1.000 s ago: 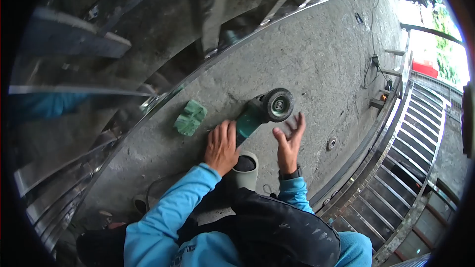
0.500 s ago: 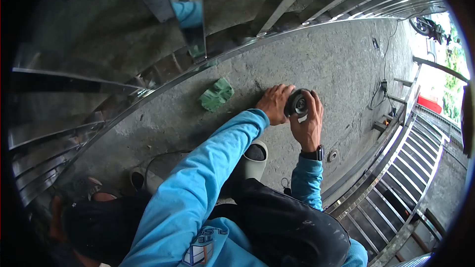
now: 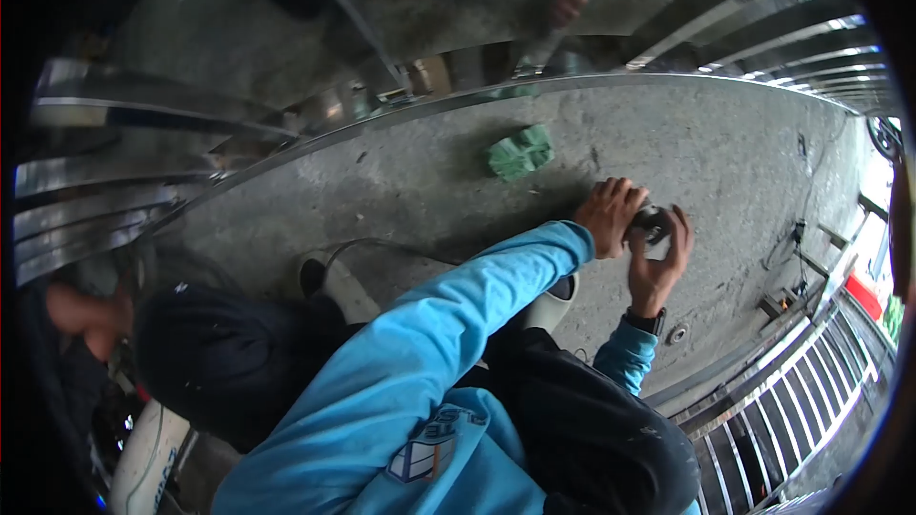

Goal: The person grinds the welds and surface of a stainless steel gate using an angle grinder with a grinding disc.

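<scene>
Left hand (image 3: 607, 221): curling fingers in a narrow grip against the near-left side of the wheel; hiding whatever is lying beneath the palm.
Right hand (image 3: 660, 265): bending thumb and fingers into a moderately open C, holding the wheel's right side and near edge.
Dark wheel (image 3: 652, 219): sitting between both hands, partly covered by fingers; probably being held from two sides for steadiness.
Black watch (image 3: 647, 320): circling the wrist just below the right hand.
Green wrapping (image 3: 520, 151): lying crumpled on the floor, beyond the left hand and to its left; perhaps resting there to be out of the way.
Small ring (image 3: 678, 334): lying flat on the floor, nearer the body than the right hand and slightly to its right.
Concrete floor (image 3: 725, 153): stretching beyond and around both hands.
Slatted metal frame (image 3: 763, 439): standing well to the right of the right hand, toward the body.
</scene>
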### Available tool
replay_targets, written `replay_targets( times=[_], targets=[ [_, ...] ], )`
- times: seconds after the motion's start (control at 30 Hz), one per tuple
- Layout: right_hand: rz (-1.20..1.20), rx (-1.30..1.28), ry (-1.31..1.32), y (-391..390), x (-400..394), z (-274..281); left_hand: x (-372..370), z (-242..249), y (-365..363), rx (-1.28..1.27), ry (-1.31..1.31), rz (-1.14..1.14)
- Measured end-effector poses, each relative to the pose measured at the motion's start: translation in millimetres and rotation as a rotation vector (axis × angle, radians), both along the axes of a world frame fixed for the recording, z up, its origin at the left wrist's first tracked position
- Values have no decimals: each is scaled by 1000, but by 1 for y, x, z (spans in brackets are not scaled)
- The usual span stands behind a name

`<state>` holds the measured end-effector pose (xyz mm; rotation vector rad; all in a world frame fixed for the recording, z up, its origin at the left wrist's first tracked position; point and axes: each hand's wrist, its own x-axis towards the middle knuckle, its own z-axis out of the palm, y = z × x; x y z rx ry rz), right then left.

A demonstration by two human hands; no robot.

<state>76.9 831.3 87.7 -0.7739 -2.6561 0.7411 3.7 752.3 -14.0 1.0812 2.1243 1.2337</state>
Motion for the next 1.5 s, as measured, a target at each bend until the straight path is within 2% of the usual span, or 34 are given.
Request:
replay_targets(
  times=[0.07, 0.13, 0.17, 0.2, 0.3, 0.4, 0.43, 0.47, 0.53, 0.6, 0.67, 0.7, 0.73, 0.8, 0.83, 0.87, 0.93, 1.0, 1.07, 1.17, 1.5],
  targets=[
    [-168, 57, 9, 3, 3, -7, -1, 0, 0, 13, -40, -52],
    [-329, 85, -124, 1, 2, -10, -3, 5, 1, -60, -13, -92],
    [-368, -72, -174, 3, 5, -14, -3, 7, 2, -112, 8, -143],
    [-360, -84, -173, 4, 8, -15, -2, 7, 3, -124, 10, -136],
    [4, 86, -152, 5, 13, -12, 1, -1, 5, -119, 35, -151],
    [-76, 17, 0, 7, 18, -14, -3, 7, 3, -156, -18, -184],
    [-251, 0, -48, 2, 16, -14, -5, 10, 2, -161, -25, -190],
    [-239, -10, -45, -1, 14, -19, -8, 13, 1, -171, -23, -177],
    [-570, -487, 140, 1, 15, -35, -8, 13, 3, -242, 19, -260],
    [-551, -483, 78, 3, 21, -41, -3, 5, 5, -240, 49, -250],
    [-39, 193, -77, 3, 24, -34, 3, -4, 10, -177, 39, -167],
    [87, 323, -180, 4, 25, -30, -2, 2, 10, -185, 27, -183],
    [91, 326, -182, 2, 25, -29, -5, 8, 8, -183, 24, -179],
    [-169, 154, -57, -2, 22, -25, -12, 18, 3, -281, 14, -286],
    [-388, 34, -102, -3, 18, -27, -13, 19, 2, -273, 13, -279],
    [-385, 45, -100, 0, 16, -32, -15, 22, 0, -270, 5, -280],
    [-659, -605, 133, 1, 8, -35, -11, 18, 3, -254, -4, -288],
    [-693, -778, 192, -3, 2, -34, -6, 12, 5, -253, 47, -242],
    [-739, -777, 208, -1, -6, -45, -4, 12, 5, -239, 40, -253],
    [-722, -593, 283, -1, -3, -72, -4, 9, 5, -228, 89, -230],
    [-633, -228, 206, -1, -1, -82, -7, 1, 4, -122, 52, -191]
  ],
)
